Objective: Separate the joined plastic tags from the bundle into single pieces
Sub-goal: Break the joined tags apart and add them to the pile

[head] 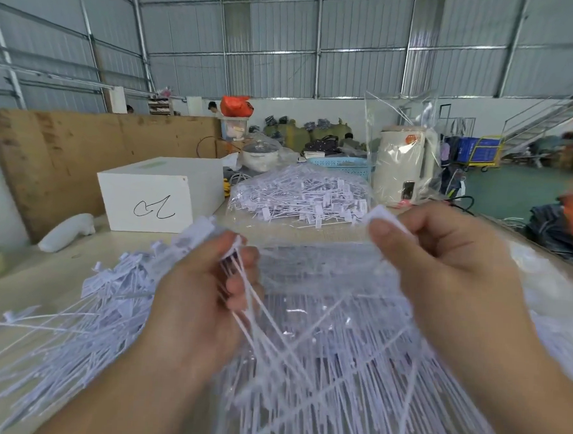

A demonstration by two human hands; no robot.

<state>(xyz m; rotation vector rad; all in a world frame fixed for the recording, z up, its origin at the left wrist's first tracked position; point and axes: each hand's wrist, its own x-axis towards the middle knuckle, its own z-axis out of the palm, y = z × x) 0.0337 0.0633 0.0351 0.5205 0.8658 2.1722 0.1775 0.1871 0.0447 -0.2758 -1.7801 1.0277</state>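
- Head view, nearest first: your left hand (204, 298) has its fingers curled round the heads of a small bunch of joined tags (256, 318); their thin tails hang down and fan out toward you.
- Your right hand (442, 258), just across from it, pinches one white tag piece (386, 217) betw. thumb and forefinger, other fingers loosely curled. Whether that piece is already free of the bunch I can't tell; it's blurred.
- Under both hands: a wide spread of tags (337, 368) lying on clear plastic on the table (25, 289). Looks like stock you've yet to work, but joined vs. single isn't readable at this blur.
- Left of your left hand: a loose heap of tags (83, 322) fanned over the table edge, prob. the singles done so far.
- Further back, centre: a full clear bag of tags (299, 197), seemingly untouched.
- Beside it on the left, a white box (153, 196) w/ a black scribble; right of the bag, a cream kettle (404, 163) inside a plastic bag.
- Progress, my guess: a fair pile done, but the spread plus the full bag means most of the job's left.
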